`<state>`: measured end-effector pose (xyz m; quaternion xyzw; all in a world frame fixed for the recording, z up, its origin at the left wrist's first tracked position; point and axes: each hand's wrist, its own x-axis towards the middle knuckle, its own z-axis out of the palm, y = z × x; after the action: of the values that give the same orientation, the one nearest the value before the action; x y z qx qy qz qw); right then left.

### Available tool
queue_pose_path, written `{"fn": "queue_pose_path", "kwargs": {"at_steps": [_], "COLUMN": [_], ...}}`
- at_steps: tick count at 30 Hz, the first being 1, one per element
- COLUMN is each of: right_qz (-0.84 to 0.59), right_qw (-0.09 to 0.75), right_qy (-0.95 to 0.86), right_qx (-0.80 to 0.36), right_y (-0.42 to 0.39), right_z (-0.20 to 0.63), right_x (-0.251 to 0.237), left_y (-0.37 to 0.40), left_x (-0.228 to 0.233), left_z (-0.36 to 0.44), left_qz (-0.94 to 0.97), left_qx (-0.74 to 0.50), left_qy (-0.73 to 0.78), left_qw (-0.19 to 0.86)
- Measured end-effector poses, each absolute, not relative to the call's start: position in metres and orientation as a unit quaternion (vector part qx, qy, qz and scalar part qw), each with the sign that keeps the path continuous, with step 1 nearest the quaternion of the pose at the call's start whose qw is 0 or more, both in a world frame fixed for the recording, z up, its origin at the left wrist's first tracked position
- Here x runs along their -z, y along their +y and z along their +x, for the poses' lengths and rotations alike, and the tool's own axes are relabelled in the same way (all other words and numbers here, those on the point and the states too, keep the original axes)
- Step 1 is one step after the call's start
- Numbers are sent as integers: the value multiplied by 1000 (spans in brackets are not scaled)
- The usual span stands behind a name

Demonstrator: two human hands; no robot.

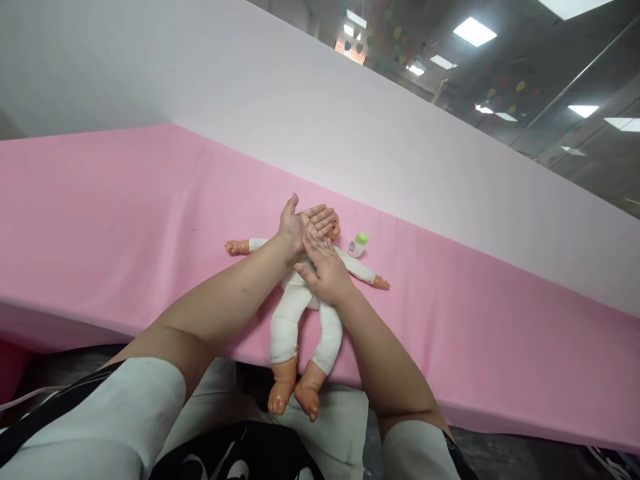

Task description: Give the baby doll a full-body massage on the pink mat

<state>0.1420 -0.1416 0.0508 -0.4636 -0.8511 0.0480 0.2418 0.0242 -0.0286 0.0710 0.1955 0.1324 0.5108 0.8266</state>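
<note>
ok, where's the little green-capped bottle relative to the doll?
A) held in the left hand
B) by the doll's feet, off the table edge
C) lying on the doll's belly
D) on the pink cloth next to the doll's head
D: the bottle rests on the pink cloth just beside the head of the doll, apart from the left hand and right hand, which meet above the doll's chest.

An office-like training room is being indicated: recessed ceiling light panels (474, 31) and glass partitions (575, 113) upper right, a pink-draped table (125, 213) across the centre.
</note>
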Motion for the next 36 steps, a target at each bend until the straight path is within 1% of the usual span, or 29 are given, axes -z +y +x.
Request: {"fn": "queue_pose_path", "kwargs": {"at_steps": [3,8,11,14,17,19,21,23,26,28,33,36], "right_qz": [-424,-468,-477,-480,-490,-491,-485,-468,-430,-399,-316,-316], "right_qw": [267,277,305,344,366,376,383,381,359,323,224,180], "right_qy": [-863,-838,-824,-807,-790,-782,-780,-789,-819,-849,-914,-923], "right_qx": [-60,-33,-17,-24,-52,-74,-98,-116,-126,-125,-124,-127], "right_y": [-145,-136,-125,-119,-125,-134,-144,-154,-165,-173,-191,-192], "right_z": [137,151,166,178,188,197,205,209,204,193,165,161], "right_x": [-48,-47,-44,-35,-21,-13,-8,-8,-14,-20,-37,-40], "left_y": [-33,-52,-56,-53,-54,-59,-65,-67,-61,-54,-44,-43], "left_x": [-67,-59,-62,-64,-60,-51,-40,-27,-12,-6,-1,3], "left_z": [30,56,62,56,43,31,16,0,-19,-25,-26,-24], "left_qz": [201,244,250,275,354,442,549,658,756,776,791,791], "left_qx": [-493,-412,-413,-447,-484,-492,-490,-470,-419,-394,-372,-379], "left_qy": [120,127,151,179,227,261,283,308,345,373,380,368], "left_qw": [838,869,863,832,767,703,615,501,366,322,302,307]}}
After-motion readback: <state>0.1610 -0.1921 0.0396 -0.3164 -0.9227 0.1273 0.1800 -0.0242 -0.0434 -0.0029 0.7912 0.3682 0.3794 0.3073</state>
